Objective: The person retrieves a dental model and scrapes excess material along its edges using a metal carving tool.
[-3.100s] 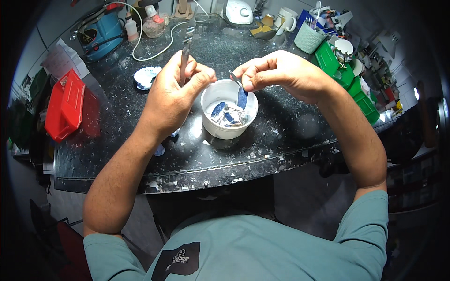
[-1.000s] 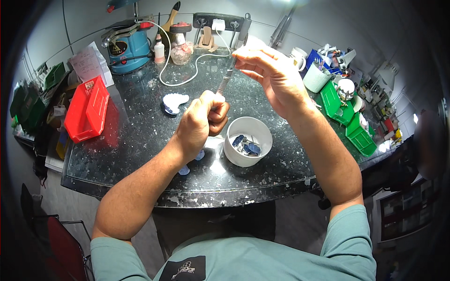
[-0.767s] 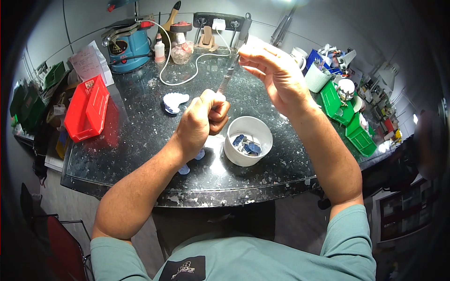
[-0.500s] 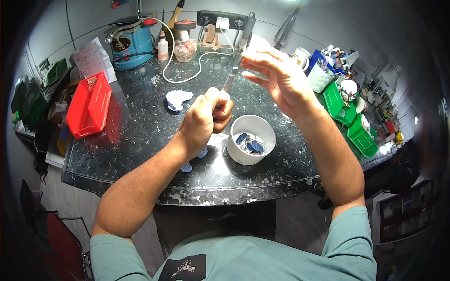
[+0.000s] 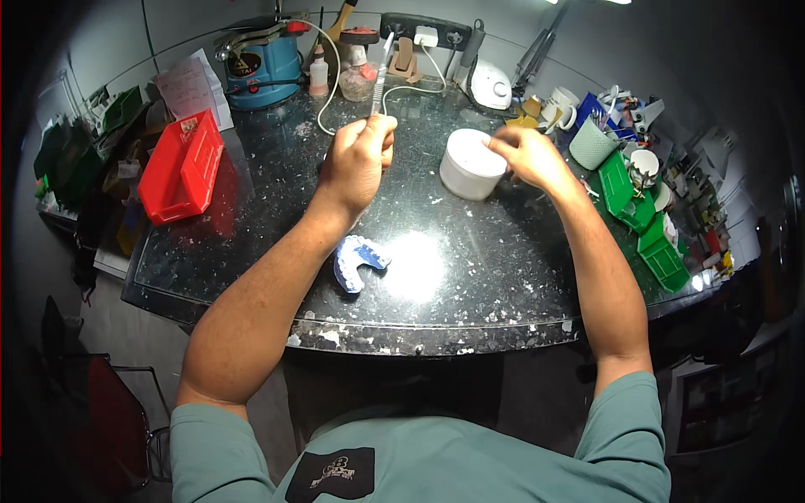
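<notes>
Clutching a slim metal tool point(image 5: 382, 80) with a ridged shaft, the left hand point(image 5: 359, 163) is raised over the left half of the dark, white-flecked desk point(image 5: 503, 251). Its fingers are clenched around the lower end of the tool, which stands nearly upright, its tip leaning slightly to the right and toward the back edge.

The right hand point(image 5: 534, 159) is at the right side of a round white tub point(image 5: 465, 178), bent fingers overlapping its upper rim. They are blurred, so I cannot tell whether they grasp the rim or only lie against it. The tub stands upright right of the desk's middle, well back from the front edge.

Nearer that front edge, just beside the left forearm, lies a blue and white horseshoe-shaped piece point(image 5: 359, 264). A red bin point(image 5: 183, 168) sits by the left edge. At the back left corner is a blue machine point(image 5: 264, 75), with a small dropper bottle point(image 5: 319, 74) and a glass jar point(image 5: 358, 81) to its right along the back edge. Farther right come a white device point(image 5: 490, 86) with a knob and a white mug point(image 5: 560, 107); green bins point(image 5: 662, 256) line the right edge.
</notes>
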Available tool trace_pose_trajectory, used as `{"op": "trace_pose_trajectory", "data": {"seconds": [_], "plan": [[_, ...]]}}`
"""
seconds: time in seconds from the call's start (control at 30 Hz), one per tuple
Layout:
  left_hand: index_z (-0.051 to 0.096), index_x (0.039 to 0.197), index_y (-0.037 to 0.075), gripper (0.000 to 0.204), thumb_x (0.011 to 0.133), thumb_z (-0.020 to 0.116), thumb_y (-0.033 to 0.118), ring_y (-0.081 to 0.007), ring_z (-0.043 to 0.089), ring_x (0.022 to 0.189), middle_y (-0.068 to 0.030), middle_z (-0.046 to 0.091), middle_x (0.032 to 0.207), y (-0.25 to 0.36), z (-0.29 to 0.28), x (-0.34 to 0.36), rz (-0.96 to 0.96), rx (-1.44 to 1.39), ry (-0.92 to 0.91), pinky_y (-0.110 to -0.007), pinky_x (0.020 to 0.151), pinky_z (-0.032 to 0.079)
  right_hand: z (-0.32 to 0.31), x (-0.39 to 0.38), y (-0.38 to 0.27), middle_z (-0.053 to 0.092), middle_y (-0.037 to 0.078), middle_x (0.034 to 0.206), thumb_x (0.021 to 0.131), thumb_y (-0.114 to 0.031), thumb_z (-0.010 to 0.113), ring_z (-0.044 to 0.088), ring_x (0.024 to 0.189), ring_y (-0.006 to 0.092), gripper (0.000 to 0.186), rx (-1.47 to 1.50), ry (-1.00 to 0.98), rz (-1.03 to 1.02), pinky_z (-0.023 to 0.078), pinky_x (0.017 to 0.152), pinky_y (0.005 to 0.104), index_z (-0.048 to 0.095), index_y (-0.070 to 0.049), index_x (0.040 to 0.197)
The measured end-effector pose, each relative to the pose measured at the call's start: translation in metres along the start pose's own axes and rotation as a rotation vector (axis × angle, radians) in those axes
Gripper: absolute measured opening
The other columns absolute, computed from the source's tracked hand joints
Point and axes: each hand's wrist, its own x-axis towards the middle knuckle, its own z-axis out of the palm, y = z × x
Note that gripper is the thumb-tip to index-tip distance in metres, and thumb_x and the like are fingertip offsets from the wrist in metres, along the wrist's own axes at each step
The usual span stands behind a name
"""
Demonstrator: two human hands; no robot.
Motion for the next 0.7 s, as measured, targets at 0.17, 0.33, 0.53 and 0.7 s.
{"op": "trace_pose_trajectory", "data": {"seconds": [0.17,0.33,0.53,0.7], "plan": [[0.055,0.076,0.005,0.034,0.102,0.052,0.026,-0.0068,0.040,0.059,0.0022,0.046,0.063,0.000,0.003,-0.006,0.089,0.480,0.020,-0.027,0.054,0.032,-0.004,-0.039,-0.047,0.066,0.008,0.099,0.087,-0.019,0.074,0.068,0.084,0.0233,0.052,0.080,0.383,-0.678,0.057,0.071,0.0333,0.060,-0.014,0.136],[0.058,0.089,-0.002,0.027,0.101,0.056,0.022,-0.0127,0.049,0.065,-0.0081,0.054,0.068,0.013,0.027,-0.031,0.206,0.696,-0.195,-0.034,0.062,0.042,0.021,-0.047,-0.054,0.058,0.004,0.085,0.084,-0.019,0.075,0.063,0.070,0.0209,0.020,-0.164,0.460,-0.950,0.054,0.063,0.0347,0.064,-0.011,0.099],[0.057,0.098,-0.007,0.031,0.104,0.051,0.022,-0.0279,0.062,0.072,-0.0160,0.063,0.079,0.012,0.017,-0.028,0.190,0.622,-0.115,-0.038,0.068,0.046,0.014,-0.052,-0.042,0.055,0.006,0.073,0.081,-0.010,0.078,0.058,0.064,0.0244,0.020,-0.053,0.497,-0.861,0.050,0.059,0.0363,0.059,-0.008,0.085],[0.055,0.099,-0.002,0.020,0.101,0.053,0.017,-0.0403,0.067,0.077,-0.0251,0.065,0.088,-0.003,0.022,-0.023,0.292,1.026,-0.140,-0.049,0.063,0.049,0.032,-0.069,-0.053,0.057,0.007,0.081,0.080,-0.003,0.076,0.058,0.068,0.0235,0.049,0.002,0.539,-0.810,0.050,0.065,0.0363,0.062,-0.009,0.126]]}}
